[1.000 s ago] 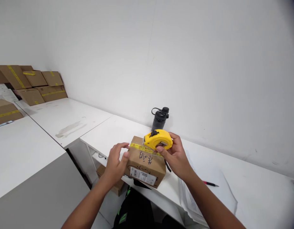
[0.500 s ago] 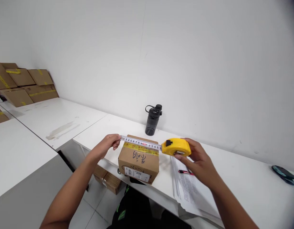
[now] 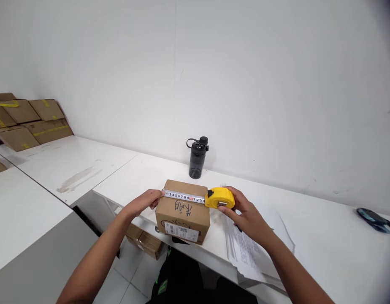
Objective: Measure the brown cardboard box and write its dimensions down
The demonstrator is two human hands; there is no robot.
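A yellow tape measure (image 3: 220, 197) is gripped in my right hand (image 3: 245, 213), beside the right edge of a small cardboard box (image 3: 182, 213). Its white blade (image 3: 184, 197) is drawn out leftward across the box top, over the strip of yellow tape there. My left hand (image 3: 150, 199) pinches the blade's end at the box's left edge; the fingers hide the tip. Handwriting shows on the top of the box, and a white label (image 3: 181, 231) is stuck on its near side. The box sits at the front edge of the white table (image 3: 134, 177).
Behind the box stands a dark water bottle (image 3: 197, 158), near the wall. A stack of papers (image 3: 245, 253) lies under my right forearm. At far right is a dark flat object (image 3: 372, 218). Several cartons (image 3: 46, 110) are piled at far left; another carton (image 3: 144, 240) rests below the table.
Both hands have lowered the blade onto the box top. My right hand has moved left with the tape measure, and the drawn-out length is shorter. The view has shifted slightly.
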